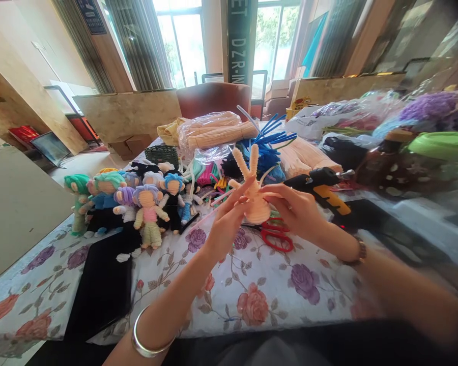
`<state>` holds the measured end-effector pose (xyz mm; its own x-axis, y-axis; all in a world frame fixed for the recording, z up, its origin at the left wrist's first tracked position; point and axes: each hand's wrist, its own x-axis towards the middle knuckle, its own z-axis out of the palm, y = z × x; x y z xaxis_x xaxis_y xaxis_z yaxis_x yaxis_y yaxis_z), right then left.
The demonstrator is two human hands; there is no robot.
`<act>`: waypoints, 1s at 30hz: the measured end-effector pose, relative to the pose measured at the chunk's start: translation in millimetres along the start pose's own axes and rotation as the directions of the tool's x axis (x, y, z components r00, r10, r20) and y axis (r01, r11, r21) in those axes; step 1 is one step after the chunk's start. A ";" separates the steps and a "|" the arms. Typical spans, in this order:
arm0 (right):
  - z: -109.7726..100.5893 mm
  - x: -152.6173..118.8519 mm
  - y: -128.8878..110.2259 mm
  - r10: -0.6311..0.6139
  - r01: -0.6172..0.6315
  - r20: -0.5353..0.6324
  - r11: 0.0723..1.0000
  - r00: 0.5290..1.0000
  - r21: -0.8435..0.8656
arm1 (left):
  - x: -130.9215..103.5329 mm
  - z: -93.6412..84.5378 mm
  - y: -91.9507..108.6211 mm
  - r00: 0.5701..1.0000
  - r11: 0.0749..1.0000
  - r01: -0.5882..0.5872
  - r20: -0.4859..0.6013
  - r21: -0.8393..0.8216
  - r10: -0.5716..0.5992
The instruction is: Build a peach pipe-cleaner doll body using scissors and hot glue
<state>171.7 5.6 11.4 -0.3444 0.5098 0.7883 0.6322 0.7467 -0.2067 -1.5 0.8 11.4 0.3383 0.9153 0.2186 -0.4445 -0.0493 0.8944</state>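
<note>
Across the flower-patterned counter, a stretch of cloth is running from the peach figure down to the near edge at six o'clock, giving both forearms room, while things are crowding in at nine, twelve and three. The figure is being held up at the middle, its rounded end facing down and two long prongs pointing toward twelve. The left hand is gripping it with its fingers from eight o'clock, and the right hand is pinching it from three. One pair of red-handled scissors is lying just below at five, its blades partly hiding behind the figure; one glue gun is resting at three, and one black panel is reaching the near edge at eight. At least six dolls are clustering at nine (the front ones are covering the rear ones, so the full count is escaping me). At two, a green lid is blurring and running off the frame.
</note>
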 end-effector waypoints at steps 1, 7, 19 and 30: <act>-1.1 0.8 2.3 0.006 -0.006 0.009 1.000 1.000 0.013 | 0.7 -1.1 -0.2 1.000 0.999 0.010 -0.009 0.044 -0.010; -6.1 3.7 10.5 0.044 -0.048 0.056 0.996 0.997 0.071 | 4.4 -8.6 -3.2 0.998 0.966 -0.059 0.039 0.254 0.050; -5.4 2.6 5.1 0.049 -0.050 0.019 0.995 0.999 0.085 | 3.6 -8.7 0.8 0.998 0.933 -0.064 -0.004 0.354 0.070; -3.5 -9.3 18.0 -0.203 0.202 -0.033 0.979 0.979 -0.021 | 2.9 -5.8 0.1 0.998 0.953 -0.038 -0.026 0.300 0.048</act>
<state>188.7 12.8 2.4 -0.4426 0.3335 0.8324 0.5642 0.8251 -0.0306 -5.4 5.8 9.9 0.2945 0.9221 0.2512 -0.1875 -0.2020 0.9613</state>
